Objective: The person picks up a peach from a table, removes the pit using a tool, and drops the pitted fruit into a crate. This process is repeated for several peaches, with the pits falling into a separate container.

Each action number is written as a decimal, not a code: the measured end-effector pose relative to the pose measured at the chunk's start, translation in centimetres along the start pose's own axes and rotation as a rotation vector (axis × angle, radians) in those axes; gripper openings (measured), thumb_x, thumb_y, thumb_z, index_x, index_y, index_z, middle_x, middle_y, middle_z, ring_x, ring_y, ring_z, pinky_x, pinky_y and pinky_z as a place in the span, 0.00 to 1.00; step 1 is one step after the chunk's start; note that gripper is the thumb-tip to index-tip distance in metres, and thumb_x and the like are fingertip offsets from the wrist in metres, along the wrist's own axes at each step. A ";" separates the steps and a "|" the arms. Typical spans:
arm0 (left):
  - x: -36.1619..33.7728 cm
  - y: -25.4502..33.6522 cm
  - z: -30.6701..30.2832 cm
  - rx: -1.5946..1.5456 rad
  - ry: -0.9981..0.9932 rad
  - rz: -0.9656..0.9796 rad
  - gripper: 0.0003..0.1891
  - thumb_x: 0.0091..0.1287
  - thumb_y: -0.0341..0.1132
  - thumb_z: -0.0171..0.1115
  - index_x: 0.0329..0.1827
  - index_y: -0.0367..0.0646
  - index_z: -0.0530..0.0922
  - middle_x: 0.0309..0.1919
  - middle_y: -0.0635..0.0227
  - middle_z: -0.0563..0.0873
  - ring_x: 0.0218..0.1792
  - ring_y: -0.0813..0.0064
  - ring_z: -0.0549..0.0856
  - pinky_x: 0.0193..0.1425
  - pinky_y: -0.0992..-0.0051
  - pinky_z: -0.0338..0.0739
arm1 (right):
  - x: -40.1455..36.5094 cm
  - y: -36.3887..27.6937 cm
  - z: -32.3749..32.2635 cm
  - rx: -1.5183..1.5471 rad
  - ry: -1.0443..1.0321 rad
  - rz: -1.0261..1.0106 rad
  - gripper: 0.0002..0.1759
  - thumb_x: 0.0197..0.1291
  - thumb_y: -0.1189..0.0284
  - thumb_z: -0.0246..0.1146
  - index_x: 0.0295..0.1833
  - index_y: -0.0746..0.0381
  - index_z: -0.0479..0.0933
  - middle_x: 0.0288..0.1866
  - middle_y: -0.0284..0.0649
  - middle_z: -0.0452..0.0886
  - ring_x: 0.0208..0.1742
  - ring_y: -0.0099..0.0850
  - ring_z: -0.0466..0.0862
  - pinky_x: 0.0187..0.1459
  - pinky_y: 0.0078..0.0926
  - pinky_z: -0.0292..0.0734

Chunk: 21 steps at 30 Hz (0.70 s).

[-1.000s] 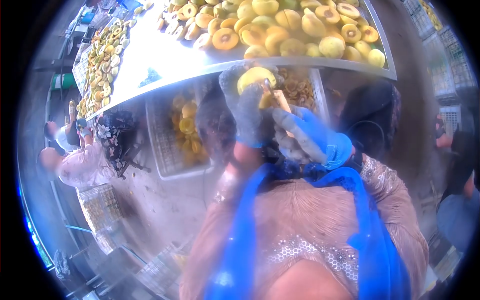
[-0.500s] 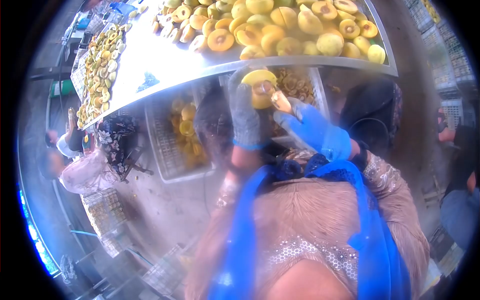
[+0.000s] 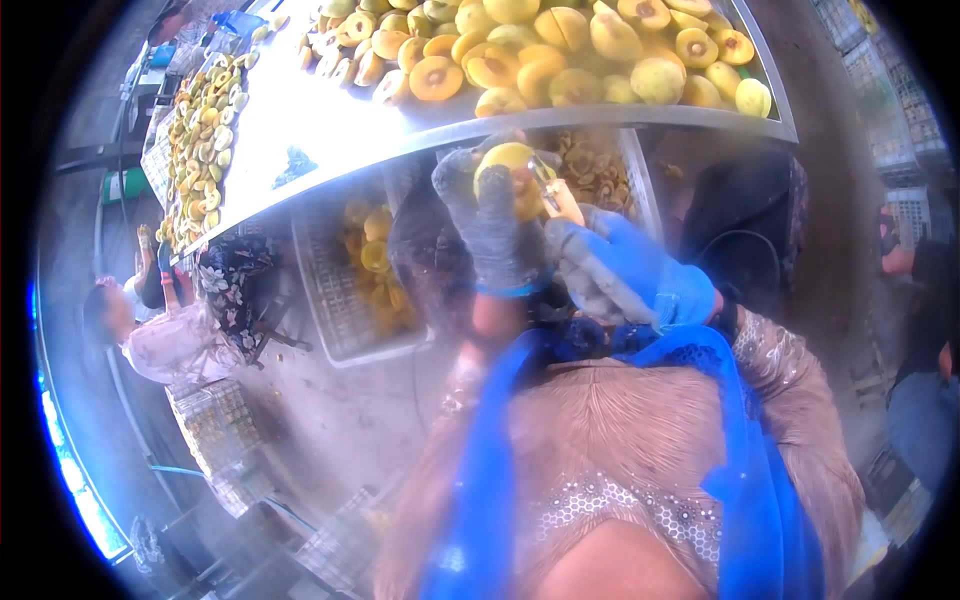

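Observation:
My left hand, in a grey glove, is closed round a yellow peach half, whose cut side faces right. In my right hand, gloved in blue and grey, is a small pitting knife with a pale handle. Its narrow metal end touches or nearly touches the cut face; blur hides the exact contact. Both hands are just below the metal table's front rim. Many peach halves lie heaped on that table.
Beneath the hands stands a crate of brownish fruit pieces. Left of it is a white crate holding yellow peach halves. More fruit halves line the table's left end. A person sits at left; another person is at right.
The peach half has turned in my left hand and shifted slightly left. My right hand has rolled, showing more of its grey palm side, with the knife still held at the fruit.

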<state>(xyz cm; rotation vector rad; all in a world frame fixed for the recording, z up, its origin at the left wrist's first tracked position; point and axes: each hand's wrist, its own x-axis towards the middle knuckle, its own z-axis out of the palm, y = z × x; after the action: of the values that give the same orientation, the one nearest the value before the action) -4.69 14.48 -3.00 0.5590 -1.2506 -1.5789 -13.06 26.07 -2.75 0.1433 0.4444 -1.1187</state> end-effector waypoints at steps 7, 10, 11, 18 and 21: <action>-0.1 -1.6 0.4 0.100 -0.077 0.175 0.20 0.68 0.44 0.56 0.56 0.42 0.66 0.49 0.52 0.78 0.44 0.67 0.80 0.48 0.71 0.78 | -2.1 -0.2 4.2 -0.434 0.199 -0.195 0.07 0.67 0.63 0.53 0.36 0.52 0.68 0.13 0.20 0.63 0.09 0.16 0.62 0.09 0.16 0.54; -0.6 0.3 0.9 0.001 -0.153 -0.015 0.27 0.63 0.51 0.60 0.58 0.42 0.66 0.48 0.55 0.77 0.47 0.67 0.79 0.50 0.70 0.76 | -2.7 -1.1 3.3 -0.611 0.220 -0.150 0.06 0.66 0.65 0.54 0.41 0.56 0.69 0.19 0.27 0.68 0.15 0.22 0.69 0.14 0.21 0.61; -0.7 1.2 1.3 -0.047 -0.176 -0.098 0.30 0.61 0.53 0.62 0.58 0.42 0.67 0.48 0.56 0.77 0.48 0.67 0.78 0.51 0.69 0.76 | -2.9 -1.5 3.0 -0.683 0.237 -0.130 0.07 0.65 0.67 0.55 0.44 0.57 0.69 0.22 0.30 0.70 0.18 0.25 0.73 0.16 0.24 0.65; 0.4 2.9 0.8 -0.197 -0.297 -0.417 0.31 0.62 0.56 0.58 0.57 0.37 0.69 0.44 0.57 0.80 0.42 0.70 0.80 0.45 0.74 0.77 | -2.7 -1.3 0.2 -1.316 0.051 -0.557 0.19 0.59 0.69 0.59 0.54 0.65 0.68 0.43 0.45 0.72 0.41 0.37 0.77 0.36 0.38 0.73; -0.3 1.6 1.4 0.326 -0.121 0.068 0.27 0.69 0.54 0.49 0.58 0.38 0.69 0.44 0.54 0.80 0.41 0.68 0.81 0.45 0.71 0.79 | -2.9 -1.1 2.5 -0.928 0.171 -0.312 0.19 0.59 0.69 0.60 0.53 0.66 0.68 0.39 0.45 0.73 0.36 0.36 0.77 0.32 0.38 0.73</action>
<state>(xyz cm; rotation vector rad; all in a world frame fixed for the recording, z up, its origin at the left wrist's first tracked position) -5.05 15.40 -1.08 0.6246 -1.6179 -1.3769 -14.35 27.17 0.82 -0.6681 1.1217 -1.1024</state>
